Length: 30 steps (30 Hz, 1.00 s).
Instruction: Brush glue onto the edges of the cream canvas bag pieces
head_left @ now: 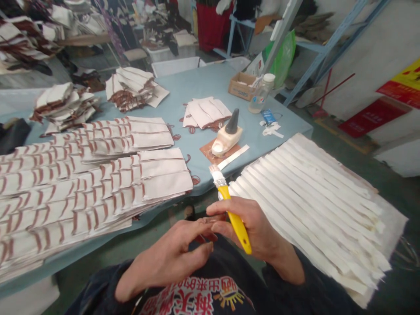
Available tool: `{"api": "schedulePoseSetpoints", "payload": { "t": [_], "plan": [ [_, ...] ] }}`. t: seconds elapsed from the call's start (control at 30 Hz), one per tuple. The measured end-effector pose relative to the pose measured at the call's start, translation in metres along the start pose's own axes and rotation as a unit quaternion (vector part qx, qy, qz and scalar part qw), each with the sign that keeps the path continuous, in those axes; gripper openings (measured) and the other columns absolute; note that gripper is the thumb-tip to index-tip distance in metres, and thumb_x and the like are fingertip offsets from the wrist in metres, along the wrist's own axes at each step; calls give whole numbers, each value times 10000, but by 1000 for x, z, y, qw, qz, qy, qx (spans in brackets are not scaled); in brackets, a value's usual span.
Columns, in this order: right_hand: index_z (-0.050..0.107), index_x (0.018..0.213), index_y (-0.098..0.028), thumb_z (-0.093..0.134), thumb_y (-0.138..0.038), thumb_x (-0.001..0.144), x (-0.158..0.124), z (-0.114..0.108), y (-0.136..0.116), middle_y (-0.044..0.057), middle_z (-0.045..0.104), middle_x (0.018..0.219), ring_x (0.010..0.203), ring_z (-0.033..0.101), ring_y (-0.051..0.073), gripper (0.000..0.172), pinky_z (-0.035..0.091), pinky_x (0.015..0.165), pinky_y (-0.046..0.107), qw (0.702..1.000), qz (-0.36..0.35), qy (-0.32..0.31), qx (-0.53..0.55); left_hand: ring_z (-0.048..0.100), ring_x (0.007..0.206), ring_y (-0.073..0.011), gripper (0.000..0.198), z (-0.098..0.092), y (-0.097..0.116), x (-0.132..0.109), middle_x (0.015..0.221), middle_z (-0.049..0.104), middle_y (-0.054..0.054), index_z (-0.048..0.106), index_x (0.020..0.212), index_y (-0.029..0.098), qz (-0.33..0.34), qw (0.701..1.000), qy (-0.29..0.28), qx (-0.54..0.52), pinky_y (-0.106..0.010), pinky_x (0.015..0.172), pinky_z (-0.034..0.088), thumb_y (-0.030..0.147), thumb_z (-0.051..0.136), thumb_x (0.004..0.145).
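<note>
Clothing (pixel 251 273) bears Chinese print (pixel 187 302); right fingers (pixel 244 205) grip brush (pixel 236 224), left fingers (pixel 196 228) curl loosely; box (pixel 241 89) reads "SBS".

You're in a dark cloth garment (pixel 244 267), long dark sleeves (pixel 318 273) leaving your left hand (pixel 173 251) and right hand (pixel 259 225) bare, and across your front run chunky red characters outlined in white (pixel 187 302), a yellow sun motif (pixel 231 299) spiking its rays beside them!
</note>
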State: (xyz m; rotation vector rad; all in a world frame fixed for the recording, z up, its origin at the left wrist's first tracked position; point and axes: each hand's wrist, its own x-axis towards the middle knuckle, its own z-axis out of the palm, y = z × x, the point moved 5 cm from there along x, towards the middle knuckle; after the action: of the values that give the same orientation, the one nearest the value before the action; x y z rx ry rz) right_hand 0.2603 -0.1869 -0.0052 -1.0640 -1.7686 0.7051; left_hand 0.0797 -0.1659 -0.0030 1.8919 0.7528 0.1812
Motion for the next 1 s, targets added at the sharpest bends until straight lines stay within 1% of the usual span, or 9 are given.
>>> {"api": "schedulePoseSetpoints", "payload": {
  "t": [0.13, 0.3, 0.43, 0.57, 0.7, 0.77, 0.87, 0.93, 1.0],
  "plan": [
    [723, 1066, -238, 696, -306, 1088, -5, 9, -8, 24, 835, 960, 853, 786, 159, 76, 599, 807, 258, 1000, -7, 14, -17, 737, 875, -202, 270, 2, 3, 2, 1002, 821, -56, 751, 1099, 196, 71, 994, 24, 78, -299, 820, 554, 139, 505, 1003],
    [668, 968, -228, 622, -265, 1111, -7, 15, -4, 25, 811, 892, 786, 777, 149, 155, 584, 750, 235, 998, 33, 14, -43, 663, 723, -181, 244, 6, 6, 7, 870, 748, -58, 698, 1028, 163, 143, 980, 26, 138, -282, 698, 491, 65, 475, 1018],
    [645, 952, -239, 582, -307, 1122, -10, 13, 7, -8, 765, 787, 667, 734, 124, 193, 536, 637, 205, 996, 71, 57, -18, 692, 731, -202, 323, 5, 6, 13, 899, 760, -69, 680, 1232, 164, 155, 977, 0, 145, -294, 696, 501, 62, 439, 1042],
    [640, 945, -248, 581, -347, 1130, -12, 14, 22, -20, 788, 780, 689, 769, 119, 218, 569, 669, 186, 990, 114, 78, 29, 789, 911, -232, 475, 3, 11, 11, 1098, 830, -112, 648, 1440, 215, 203, 972, -35, 111, -302, 813, 565, 47, 451, 1043],
    [620, 922, -253, 573, -364, 1136, -16, 4, 33, -49, 777, 693, 620, 764, 118, 246, 584, 665, 182, 985, 128, 118, -6, 817, 1012, -231, 568, -4, 9, 3, 1235, 849, -140, 614, 1564, 222, 236, 970, -9, 56, -294, 893, 594, 33, 481, 1045],
    [610, 900, -258, 546, -346, 1148, -21, -5, 34, -71, 759, 648, 567, 746, 108, 270, 586, 646, 172, 980, 128, 149, -33, 821, 946, -225, 545, -6, 2, -1, 1147, 868, -128, 650, 1556, 218, 217, 975, 13, 53, -297, 872, 604, 57, 490, 1061],
    [611, 821, -259, 531, -322, 1155, -29, -15, 23, -76, 744, 635, 545, 734, 99, 349, 574, 614, 170, 976, 86, 170, -108, 830, 1030, -255, 446, -9, -19, -4, 1192, 878, -115, 712, 1517, 256, 102, 993, 67, -1, -339, 937, 622, 195, 609, 1088],
    [637, 838, -259, 564, -329, 1148, -32, -14, 10, -60, 768, 689, 589, 760, 110, 326, 584, 622, 187, 976, 32, 149, -154, 815, 1162, -294, 483, -6, -36, -4, 1329, 850, -123, 704, 1530, 274, 9, 989, 85, -117, -391, 1018, 625, 354, 739, 1056],
    [675, 976, -251, 610, -404, 1136, -35, -9, -3, -17, 830, 830, 712, 818, 147, 230, 627, 683, 223, 978, -25, 108, -179, 799, 1228, -321, 615, 2, -49, -1, 1413, 814, -149, 684, 1544, 259, -45, 959, 77, -269, -431, 1051, 627, 523, 805, 1003]
  ]
}}
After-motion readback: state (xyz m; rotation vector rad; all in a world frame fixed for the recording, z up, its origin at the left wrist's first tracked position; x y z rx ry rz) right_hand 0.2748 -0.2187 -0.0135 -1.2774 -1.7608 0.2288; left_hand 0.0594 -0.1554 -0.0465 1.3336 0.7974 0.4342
